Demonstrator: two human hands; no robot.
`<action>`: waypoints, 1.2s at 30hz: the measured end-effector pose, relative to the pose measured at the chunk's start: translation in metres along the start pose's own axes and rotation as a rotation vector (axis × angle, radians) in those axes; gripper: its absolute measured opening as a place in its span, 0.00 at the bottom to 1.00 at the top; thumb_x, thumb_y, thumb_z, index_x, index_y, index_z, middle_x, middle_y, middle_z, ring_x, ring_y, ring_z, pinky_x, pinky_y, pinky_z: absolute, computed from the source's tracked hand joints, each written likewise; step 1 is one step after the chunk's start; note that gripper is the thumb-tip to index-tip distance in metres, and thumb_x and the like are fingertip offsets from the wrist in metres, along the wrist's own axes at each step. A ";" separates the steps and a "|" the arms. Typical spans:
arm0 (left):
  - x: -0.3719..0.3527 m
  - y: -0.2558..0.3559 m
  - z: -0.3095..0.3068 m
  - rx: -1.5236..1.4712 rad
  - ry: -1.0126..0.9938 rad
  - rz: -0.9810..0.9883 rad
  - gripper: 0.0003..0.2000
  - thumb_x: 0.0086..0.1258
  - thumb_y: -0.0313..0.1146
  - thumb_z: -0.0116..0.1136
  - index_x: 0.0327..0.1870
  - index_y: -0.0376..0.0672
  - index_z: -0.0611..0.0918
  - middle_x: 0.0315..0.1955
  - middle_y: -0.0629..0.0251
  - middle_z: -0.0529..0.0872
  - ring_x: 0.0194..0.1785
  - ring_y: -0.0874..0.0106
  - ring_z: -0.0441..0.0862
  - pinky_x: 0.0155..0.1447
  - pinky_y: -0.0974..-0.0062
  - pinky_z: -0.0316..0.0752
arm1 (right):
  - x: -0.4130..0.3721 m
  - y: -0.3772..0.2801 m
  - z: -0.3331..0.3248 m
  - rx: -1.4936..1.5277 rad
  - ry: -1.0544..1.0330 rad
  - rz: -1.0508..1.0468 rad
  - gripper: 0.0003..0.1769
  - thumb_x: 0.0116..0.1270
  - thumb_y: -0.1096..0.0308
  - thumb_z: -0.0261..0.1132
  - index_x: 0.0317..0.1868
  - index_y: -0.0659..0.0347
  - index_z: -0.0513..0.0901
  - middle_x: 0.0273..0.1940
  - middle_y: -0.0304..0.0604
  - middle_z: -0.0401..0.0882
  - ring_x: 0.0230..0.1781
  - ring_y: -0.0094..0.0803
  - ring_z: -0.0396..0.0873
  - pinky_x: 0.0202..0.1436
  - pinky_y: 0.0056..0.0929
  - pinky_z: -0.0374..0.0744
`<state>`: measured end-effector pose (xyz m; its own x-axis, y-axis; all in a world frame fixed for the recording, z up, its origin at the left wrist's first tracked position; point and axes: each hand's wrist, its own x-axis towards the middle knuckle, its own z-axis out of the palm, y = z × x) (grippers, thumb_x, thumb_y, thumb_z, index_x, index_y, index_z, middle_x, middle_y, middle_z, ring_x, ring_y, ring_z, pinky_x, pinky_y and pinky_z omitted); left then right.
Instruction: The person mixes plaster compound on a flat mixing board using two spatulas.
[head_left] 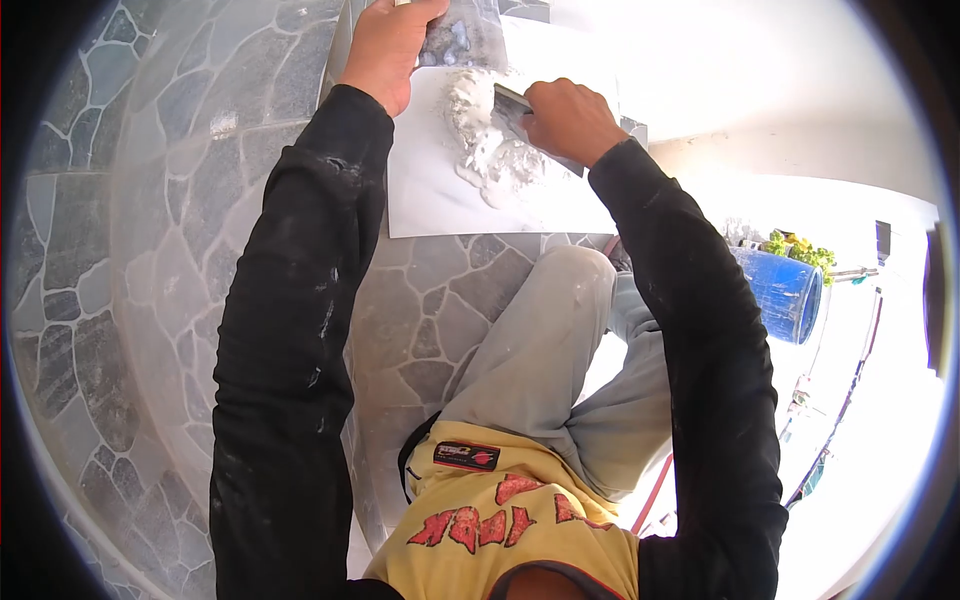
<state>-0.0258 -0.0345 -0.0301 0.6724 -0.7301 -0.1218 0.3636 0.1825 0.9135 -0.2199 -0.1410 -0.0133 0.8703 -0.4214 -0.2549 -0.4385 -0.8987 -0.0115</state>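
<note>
A white board (420,190) lies on the stone-patterned surface, with a heap of wet white paste (490,150) spread over its middle. At the top of the view, my left hand (385,50) is closed around the pale handle of a flat metal trowel (470,40), whose blade is smeared with paste. My right hand (572,120) grips a second metal trowel (515,108), its blade tilted against the right side of the heap. The fingers of my right hand cover that trowel's handle.
Grey stone-patterned tiling (210,190) runs down the left and under the board. A white wall (790,80) rises at upper right. Further off at right, a blue barrel (780,295) lies beside green plants (805,250). My bent knee (575,275) is just below the board.
</note>
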 end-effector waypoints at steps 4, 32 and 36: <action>-0.002 0.001 -0.002 -0.025 -0.035 0.024 0.03 0.69 0.30 0.61 0.39 0.42 0.83 0.25 0.74 0.78 0.26 0.80 0.72 0.31 0.80 0.67 | 0.011 -0.015 0.026 0.031 0.017 0.004 0.08 0.59 0.70 0.64 0.35 0.65 0.86 0.36 0.59 0.86 0.37 0.56 0.87 0.43 0.49 0.85; 0.000 0.002 0.006 -0.100 -0.019 0.042 0.04 0.69 0.27 0.58 0.42 0.42 0.82 0.25 0.73 0.79 0.24 0.80 0.73 0.29 0.79 0.68 | 0.024 -0.001 0.015 0.067 -0.077 0.099 0.14 0.59 0.63 0.68 0.37 0.67 0.86 0.38 0.63 0.86 0.42 0.57 0.87 0.47 0.51 0.84; -0.004 0.005 0.008 -0.011 -0.044 0.021 0.04 0.70 0.27 0.57 0.41 0.42 0.82 0.25 0.74 0.78 0.24 0.81 0.73 0.29 0.80 0.68 | 0.010 -0.028 0.008 0.148 -0.034 0.029 0.15 0.59 0.61 0.70 0.36 0.67 0.86 0.37 0.64 0.86 0.41 0.59 0.87 0.47 0.51 0.84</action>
<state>-0.0321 -0.0358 -0.0213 0.6510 -0.7544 -0.0847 0.3568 0.2056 0.9113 -0.2005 -0.1187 -0.0229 0.8497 -0.4406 -0.2897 -0.4940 -0.8573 -0.1451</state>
